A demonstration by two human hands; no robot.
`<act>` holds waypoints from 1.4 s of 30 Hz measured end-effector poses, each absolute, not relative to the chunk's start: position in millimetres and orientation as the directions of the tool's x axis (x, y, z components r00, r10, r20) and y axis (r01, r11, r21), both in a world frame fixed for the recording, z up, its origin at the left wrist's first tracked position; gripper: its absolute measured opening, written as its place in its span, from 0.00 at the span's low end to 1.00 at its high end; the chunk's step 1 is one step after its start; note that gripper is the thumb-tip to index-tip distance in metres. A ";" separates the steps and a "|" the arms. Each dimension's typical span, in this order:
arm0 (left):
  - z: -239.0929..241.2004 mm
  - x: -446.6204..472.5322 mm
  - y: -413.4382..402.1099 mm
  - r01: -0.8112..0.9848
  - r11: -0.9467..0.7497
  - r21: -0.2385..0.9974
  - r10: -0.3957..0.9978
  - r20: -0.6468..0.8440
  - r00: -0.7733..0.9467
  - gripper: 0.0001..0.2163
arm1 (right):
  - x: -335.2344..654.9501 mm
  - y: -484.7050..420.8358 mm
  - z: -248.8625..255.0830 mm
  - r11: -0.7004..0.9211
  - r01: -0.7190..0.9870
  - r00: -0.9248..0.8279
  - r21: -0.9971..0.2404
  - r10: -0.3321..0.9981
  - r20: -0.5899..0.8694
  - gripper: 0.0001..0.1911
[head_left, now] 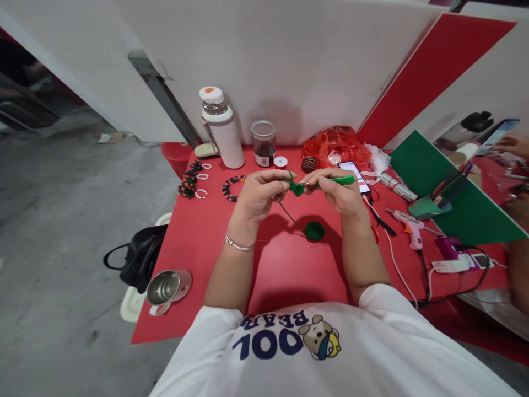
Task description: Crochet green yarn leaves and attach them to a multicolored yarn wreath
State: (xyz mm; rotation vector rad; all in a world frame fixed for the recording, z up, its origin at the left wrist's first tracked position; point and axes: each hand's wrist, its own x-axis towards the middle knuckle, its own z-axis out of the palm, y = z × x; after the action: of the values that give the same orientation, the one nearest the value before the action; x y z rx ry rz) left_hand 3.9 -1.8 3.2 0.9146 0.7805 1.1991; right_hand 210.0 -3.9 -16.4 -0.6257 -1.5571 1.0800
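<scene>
My left hand (pixel 265 193) pinches the edge of a small green crochet piece (pixel 296 189), held up over the red table. A green-handled crochet hook (pixel 343 180) is gripped in my right hand (pixel 335 193), its tip at the piece's right side. From the work a thin dark strand of yarn runs down to a ball of green yarn (pixel 314 231) on the table below my hands. Whether the hook's tip sits inside a loop is too small to tell. A bracelet (pixel 239 244) circles my left wrist.
On the red table (pixel 198 237) stand a white bottle (pixel 227 135), a clear jar (pixel 263 144) and a steel mug (pixel 168 289). Braided rings (pixel 190 182) lie left. At right are a phone (pixel 354 176), a glue gun (pixel 408 227), cables and a green board (pixel 454 193); another person's hand shows beyond.
</scene>
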 end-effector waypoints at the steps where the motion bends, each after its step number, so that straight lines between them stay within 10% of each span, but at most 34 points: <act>1: 2.4 3.7 -1.2 -0.421 0.104 0.901 0.980 -0.022 0.195 0.08 | 209.7 -4.4 -16.1 0.443 -0.143 -0.273 -0.885 0.842 0.465 0.12; 10: -6.2 1.4 3.4 -0.288 -0.016 0.957 0.990 0.055 0.128 0.10 | 208.4 -22.9 4.6 0.629 0.178 -0.303 -0.757 0.767 0.567 0.10; 26: -4.9 1.6 -1.5 -0.332 -0.100 0.938 0.976 0.158 0.151 0.09 | 206.3 -4.0 -15.2 0.502 -0.219 -0.283 -0.837 0.788 0.547 0.09; 42: -5.3 -2.2 -4.1 -0.285 -0.093 0.954 0.952 0.169 0.255 0.08 | 214.9 -1.7 -15.8 0.541 -0.151 -0.347 -0.827 0.754 0.557 0.10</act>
State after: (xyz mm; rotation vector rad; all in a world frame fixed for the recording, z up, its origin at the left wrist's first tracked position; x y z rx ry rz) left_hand -2.2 -4.1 -5.3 1.2192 0.7396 1.2108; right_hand 214.9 -1.7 -15.8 -0.5145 -1.6730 1.0216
